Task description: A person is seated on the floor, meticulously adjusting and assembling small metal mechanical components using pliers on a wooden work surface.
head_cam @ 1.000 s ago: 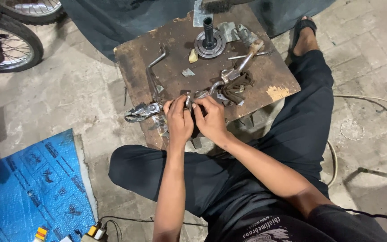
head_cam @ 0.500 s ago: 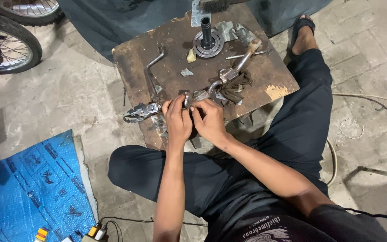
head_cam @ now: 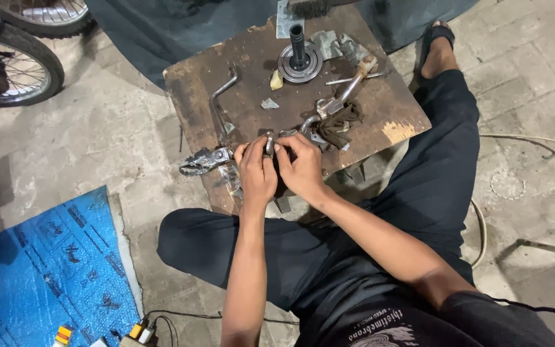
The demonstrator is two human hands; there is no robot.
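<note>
A: On the worktop (head_cam: 239, 58), near edge: one small curved metal part (head_cam: 269, 142), pinched between two hands. Left hand (head_cam: 256, 172) and right hand (head_cam: 303, 168), fingers of both closed on it, thumbs close together.

B: Count the rest on the board?

A: One foot peg bracket (head_cam: 202, 160), overhanging the left side just beside the left hand. One bent metal lever (head_cam: 218, 96), lying left of centre. One round bearing hub with a black shaft (head_cam: 299, 59), upright, at the far edge. One long lever with a pale grip (head_cam: 347, 90), slanting toward the hands. One dark rag (head_cam: 343, 123), touching that lever's lower end. Two small loose scraps near the middle; what they are, cannot tell.

B: Off the board?

A: Two spoked wheels (head_cam: 14, 64), upper left. One blue sheet (head_cam: 52, 270) on the floor, lower left.
</note>
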